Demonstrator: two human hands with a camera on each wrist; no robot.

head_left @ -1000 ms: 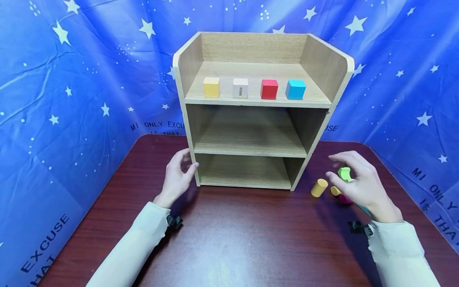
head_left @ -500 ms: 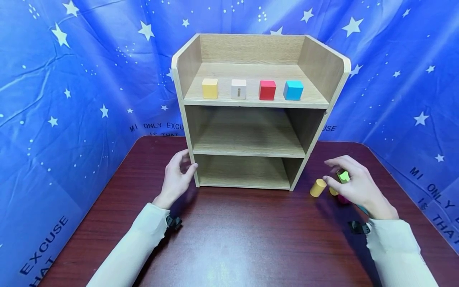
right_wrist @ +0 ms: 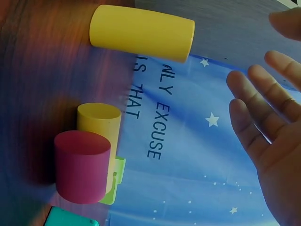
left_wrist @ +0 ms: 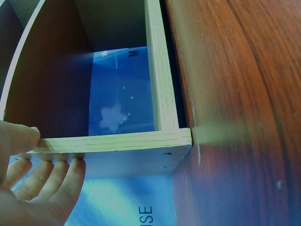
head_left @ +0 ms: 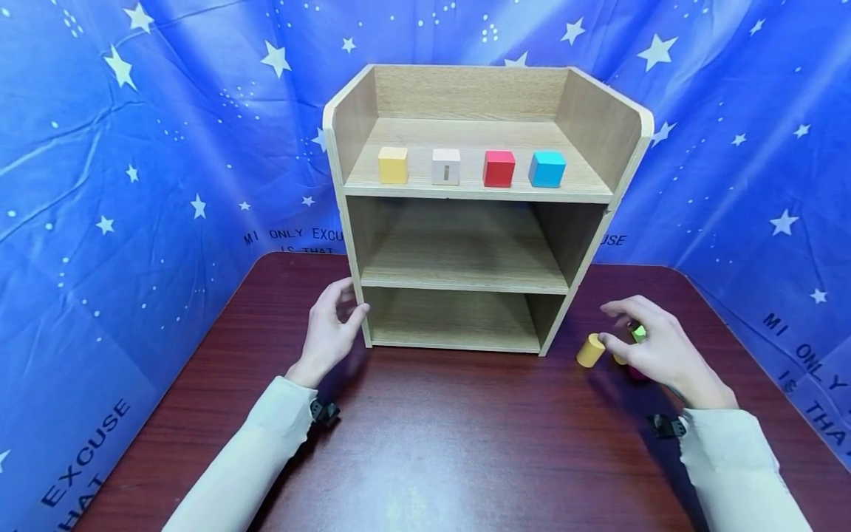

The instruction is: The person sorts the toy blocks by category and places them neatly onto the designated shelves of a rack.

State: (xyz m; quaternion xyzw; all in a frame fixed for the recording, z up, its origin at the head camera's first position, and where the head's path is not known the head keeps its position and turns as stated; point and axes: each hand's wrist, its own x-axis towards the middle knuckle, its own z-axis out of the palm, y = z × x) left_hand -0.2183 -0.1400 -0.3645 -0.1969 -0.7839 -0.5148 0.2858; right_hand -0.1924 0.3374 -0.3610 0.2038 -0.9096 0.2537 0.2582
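Observation:
My left hand point(head_left: 327, 336) grips the left side panel of a small wooden shelf unit point(head_left: 465, 275). In the left wrist view the thumb point(left_wrist: 21, 136) lies on the panel's front edge, and the other fingers touch its outer face. To the right of the unit, my right hand point(head_left: 665, 355) hovers over several blocks with nothing held. Nearest its thumb stands a yellow cylinder point(head_left: 589, 352), seen close up in the right wrist view. That view also has a magenta cylinder point(right_wrist: 83, 169) in front of another yellow cylinder point(right_wrist: 99, 112), and a green block point(right_wrist: 121, 169) partly hidden behind them.
On the unit's top shelf sit a yellow cube point(head_left: 393, 166), a white cube point(head_left: 445, 168), a red cube point(head_left: 499, 170) and a blue cube point(head_left: 547, 170). A teal block point(right_wrist: 70, 218) is cut off in the right wrist view. Blue star-printed cloth point(head_left: 166, 133) surrounds the dark red table point(head_left: 425, 428).
My right hand has moved slightly down and left, toward the standing yellow cylinder, covering more of the blocks behind it. The left hand keeps its place on the shelf unit.

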